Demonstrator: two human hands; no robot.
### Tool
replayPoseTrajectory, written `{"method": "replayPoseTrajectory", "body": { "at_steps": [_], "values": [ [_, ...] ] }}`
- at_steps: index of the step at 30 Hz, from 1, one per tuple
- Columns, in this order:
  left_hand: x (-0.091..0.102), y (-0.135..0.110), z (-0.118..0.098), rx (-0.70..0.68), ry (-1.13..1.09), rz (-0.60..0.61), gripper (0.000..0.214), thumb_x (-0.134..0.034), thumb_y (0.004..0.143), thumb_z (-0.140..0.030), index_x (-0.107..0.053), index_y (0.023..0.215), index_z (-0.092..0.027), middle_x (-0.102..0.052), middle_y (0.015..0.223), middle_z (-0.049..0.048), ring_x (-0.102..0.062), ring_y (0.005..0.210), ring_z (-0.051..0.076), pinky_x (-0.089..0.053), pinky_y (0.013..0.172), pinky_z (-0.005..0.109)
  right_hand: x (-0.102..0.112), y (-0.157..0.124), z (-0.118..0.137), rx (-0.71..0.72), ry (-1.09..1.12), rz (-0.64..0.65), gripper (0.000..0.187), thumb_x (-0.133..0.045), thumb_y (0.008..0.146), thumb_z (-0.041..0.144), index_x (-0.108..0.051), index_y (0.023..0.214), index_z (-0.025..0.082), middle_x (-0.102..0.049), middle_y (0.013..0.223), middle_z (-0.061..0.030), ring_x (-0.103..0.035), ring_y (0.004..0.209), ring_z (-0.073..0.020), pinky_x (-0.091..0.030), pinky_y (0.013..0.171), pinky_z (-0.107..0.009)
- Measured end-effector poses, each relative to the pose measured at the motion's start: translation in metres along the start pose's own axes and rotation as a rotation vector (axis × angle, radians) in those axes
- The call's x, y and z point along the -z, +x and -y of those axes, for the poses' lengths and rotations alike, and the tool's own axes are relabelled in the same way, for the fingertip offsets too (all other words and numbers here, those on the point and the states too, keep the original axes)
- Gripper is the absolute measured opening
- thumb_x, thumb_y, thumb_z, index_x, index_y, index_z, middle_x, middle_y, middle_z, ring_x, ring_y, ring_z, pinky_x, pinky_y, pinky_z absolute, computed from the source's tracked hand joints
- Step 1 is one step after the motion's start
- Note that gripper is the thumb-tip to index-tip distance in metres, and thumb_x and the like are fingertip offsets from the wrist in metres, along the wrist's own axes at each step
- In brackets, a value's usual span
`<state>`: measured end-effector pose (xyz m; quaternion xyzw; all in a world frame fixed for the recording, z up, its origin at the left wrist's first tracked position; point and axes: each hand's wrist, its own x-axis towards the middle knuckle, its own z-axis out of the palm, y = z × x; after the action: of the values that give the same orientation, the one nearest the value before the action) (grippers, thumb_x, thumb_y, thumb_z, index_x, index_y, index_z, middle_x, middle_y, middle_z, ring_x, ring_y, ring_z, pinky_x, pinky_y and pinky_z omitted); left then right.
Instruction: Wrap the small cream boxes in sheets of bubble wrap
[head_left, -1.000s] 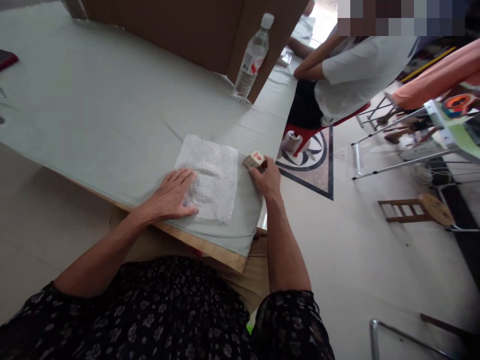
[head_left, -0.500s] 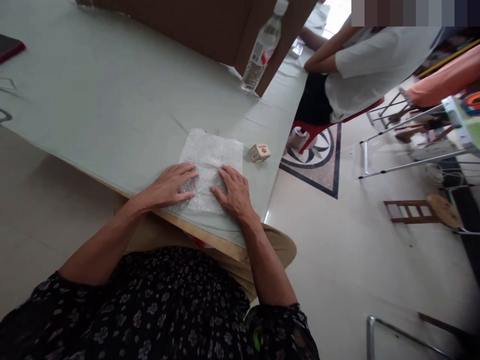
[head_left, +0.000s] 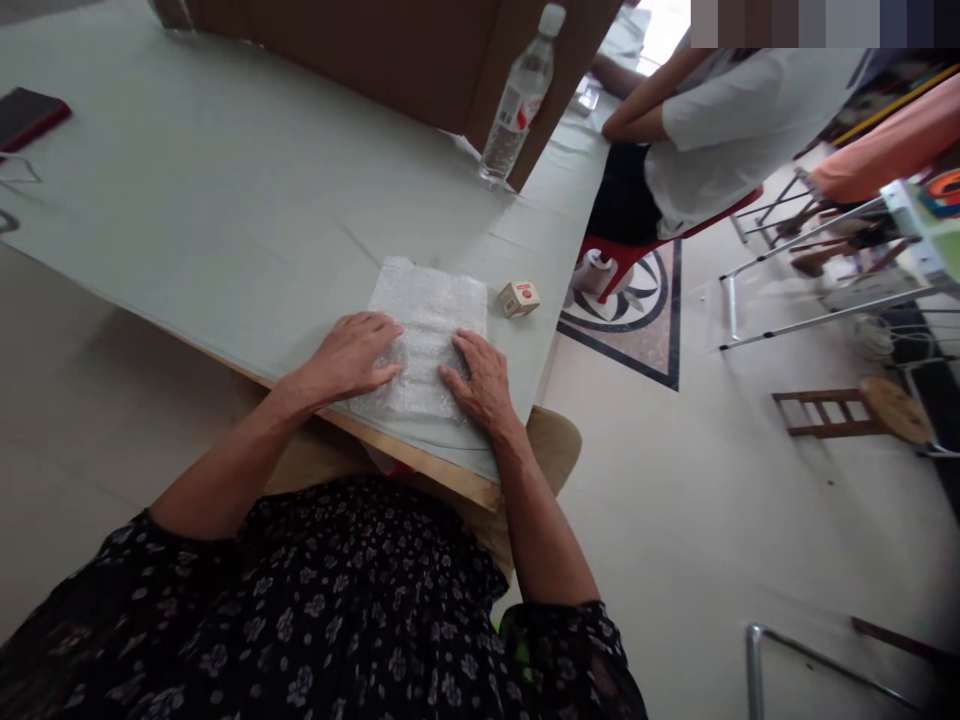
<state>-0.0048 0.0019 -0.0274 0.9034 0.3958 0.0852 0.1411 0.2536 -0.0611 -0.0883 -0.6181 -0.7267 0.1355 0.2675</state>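
Observation:
A sheet of clear bubble wrap [head_left: 429,310] lies flat near the table's right corner. My left hand [head_left: 351,357] rests on its near left part, fingers spread flat. On the sheet's near right part my right hand [head_left: 480,380] presses down, fingers stretched out. Neither hand holds anything. A small beige box with a red label [head_left: 519,298] stands on the table just right of the sheet, apart from both hands.
A pale green cloth covers the table [head_left: 225,200]. A plastic water bottle [head_left: 520,98] stands by a large cardboard box [head_left: 390,50] at the back. A dark phone [head_left: 30,112] lies far left. Another person in a white shirt [head_left: 720,120] sits at the right.
My right hand let go of the small box beside the sheet and came down flat onto the bubble wrap. My left hand stayed on the sheet.

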Motion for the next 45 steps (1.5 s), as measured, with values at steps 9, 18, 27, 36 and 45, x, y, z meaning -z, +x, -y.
{"method": "replayPoseTrajectory", "body": {
  "at_steps": [9,18,27,36,45],
  "values": [
    [-0.028,0.002,-0.004,-0.013,-0.079,0.033,0.064,-0.067,0.095,-0.048,-0.059,0.149,-0.015,-0.049,0.167,0.019,-0.039,0.158,0.04,-0.032,0.129,0.06,-0.001,-0.009,0.004,-0.015,0.025,-0.067,0.047,-0.067,0.096,0.038,-0.064,0.14,0.022,-0.063,0.155,-0.0148,-0.054,0.149,-0.0321,-0.041,0.124,-0.056],
    [-0.031,-0.007,0.003,-0.05,-0.138,-0.004,0.068,-0.071,0.09,-0.05,-0.059,0.15,-0.021,-0.05,0.166,0.016,-0.038,0.158,0.041,-0.03,0.13,0.06,0.025,0.009,-0.05,-0.137,0.102,-0.581,0.049,-0.062,0.094,0.041,-0.057,0.14,0.024,-0.055,0.155,-0.0168,-0.05,0.149,-0.0342,-0.039,0.123,-0.065],
    [-0.037,-0.01,-0.001,0.006,-0.122,-0.105,0.088,-0.077,0.083,-0.052,-0.047,0.159,-0.021,-0.046,0.168,0.0191,-0.03,0.162,0.044,-0.02,0.131,0.065,0.027,0.083,-0.107,-0.278,0.062,-0.434,0.067,-0.072,0.084,0.055,-0.057,0.139,0.021,-0.072,0.127,-0.017,-0.068,0.121,-0.0384,-0.047,0.11,-0.073],
    [-0.034,-0.006,-0.007,0.065,-0.116,-0.046,0.103,-0.077,0.081,-0.057,-0.035,0.164,-0.01,-0.044,0.167,0.0247,-0.032,0.16,0.044,-0.015,0.133,0.062,0.049,0.056,-0.012,0.051,0.321,-0.202,0.057,-0.072,0.086,0.044,-0.062,0.139,0.026,-0.074,0.134,-0.0077,-0.072,0.112,-0.0261,-0.059,0.101,-0.046],
    [-0.037,-0.004,-0.005,0.047,-0.13,-0.046,0.1,-0.075,0.081,-0.056,-0.034,0.164,-0.017,-0.045,0.168,0.0198,-0.034,0.16,0.041,-0.013,0.133,0.06,0.0,0.045,0.006,0.143,0.265,0.135,0.068,-0.074,0.083,0.036,-0.059,0.148,0.023,-0.067,0.15,-0.0118,-0.064,0.133,-0.0335,-0.047,0.117,-0.054]
  ]
}}
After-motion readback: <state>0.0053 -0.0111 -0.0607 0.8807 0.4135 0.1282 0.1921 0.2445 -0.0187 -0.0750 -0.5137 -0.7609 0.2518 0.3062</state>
